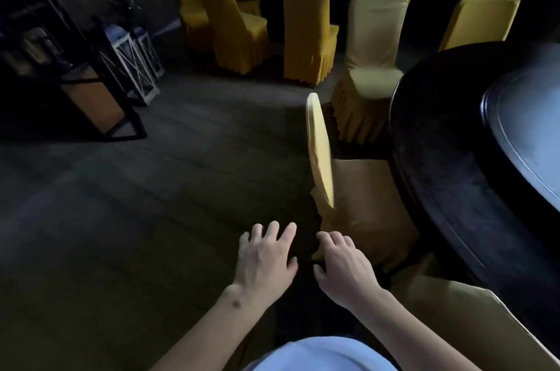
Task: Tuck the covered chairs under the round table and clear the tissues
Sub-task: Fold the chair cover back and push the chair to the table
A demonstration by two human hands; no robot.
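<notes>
Left hand: palm down, fingers spread and relaxed, holding nothing, hovering over the dark floor. Right hand: likewise empty, fingers apart and slightly bent, its fingertips near the lower skirt of the nearest covered chair, though contact cannot be confirmed. That chair: yellow cover, backrest seen edge-on, seat facing the round table and already close against its dark rim. Second covered chair: paler cover, standing beyond the first, turned away and a little off the table edge. Third covered chair: at the table's far side, back visible only. Further yellow chairs belong to another table behind (not part of this job, it seems). Tissues: none visible in this view. Step in hand, by judgement: chair-tucking, between chairs. Next move likely calls for grasping a backrest top with both hands and sliding the seat squarely under the rim.
</notes>
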